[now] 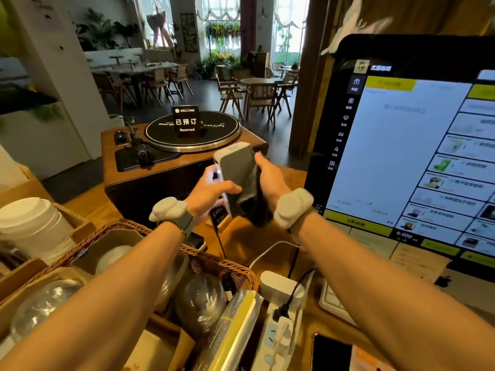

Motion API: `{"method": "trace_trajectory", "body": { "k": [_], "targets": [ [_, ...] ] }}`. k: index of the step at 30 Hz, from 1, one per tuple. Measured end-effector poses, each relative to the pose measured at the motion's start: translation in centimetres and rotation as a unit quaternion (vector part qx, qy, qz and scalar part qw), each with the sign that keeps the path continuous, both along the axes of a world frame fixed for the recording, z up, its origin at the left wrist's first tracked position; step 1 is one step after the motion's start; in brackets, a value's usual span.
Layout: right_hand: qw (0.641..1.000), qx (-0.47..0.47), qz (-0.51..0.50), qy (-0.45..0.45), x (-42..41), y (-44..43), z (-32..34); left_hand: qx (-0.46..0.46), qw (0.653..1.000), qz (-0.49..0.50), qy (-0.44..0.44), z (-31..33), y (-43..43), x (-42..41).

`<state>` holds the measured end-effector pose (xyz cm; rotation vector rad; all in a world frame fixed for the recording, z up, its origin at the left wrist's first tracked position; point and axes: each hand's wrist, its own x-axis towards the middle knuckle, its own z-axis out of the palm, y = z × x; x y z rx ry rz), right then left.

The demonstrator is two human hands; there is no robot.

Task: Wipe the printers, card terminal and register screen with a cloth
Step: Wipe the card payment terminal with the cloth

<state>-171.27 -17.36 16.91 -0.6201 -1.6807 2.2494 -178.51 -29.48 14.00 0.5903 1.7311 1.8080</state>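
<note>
Both grips are meeting in the middle of the frame around one card terminal (235, 164). The left grip (214, 188) is curling its fingers and thumb round the terminal's left edge and is holding it tilted above the bench (296, 175). The right grip (270, 178) is clutching one dark cloth (251, 207) and pressing it against the terminal's lower face and right side. Two white padded bands are sitting on the wrists, one each.

One lit register screen (415, 156) is filling the right of the frame. One wooden turntable (187, 162) is standing just behind the grips, carrying one black "Reserved" sign (186, 120) on its platter. At lower left, one wicker basket (235, 269) is sitting beside one stack of white paper cups (29, 223). One white power strip (278, 325) and one dark phone (330, 352) are lying along the bottom edge.
</note>
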Motion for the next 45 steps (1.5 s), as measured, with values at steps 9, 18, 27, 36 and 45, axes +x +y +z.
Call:
{"method": "trace_trajectory", "body": {
  "k": [9, 18, 27, 36, 45],
  "targets": [
    [0.752, 0.649, 0.09, 0.073, 1.9, 0.5, 0.8, -0.145, 0.972, 0.014, 0.184, -0.6, -0.4, -0.9],
    [0.645, 0.747, 0.16, 0.012, 0.8, 0.7, -0.4, -0.135, 0.915, 0.001, 0.381, -0.6, 0.0, 0.5],
    [0.734, 0.656, 0.169, -0.048, 0.1, 2.0, -1.1, -0.263, 0.87, -0.036, 0.415, -0.3, 0.4, 0.7],
    [0.846, 0.526, -0.062, -0.057, 0.1, 2.4, -1.5, -0.3, 0.82, 0.035, 0.486, 0.0, 1.5, 1.3],
    [0.87, 0.441, -0.221, 0.017, 0.5, 2.0, -1.5, 0.006, 0.985, 0.162, -0.063, -1.0, 3.7, 2.4]
  ]
}}
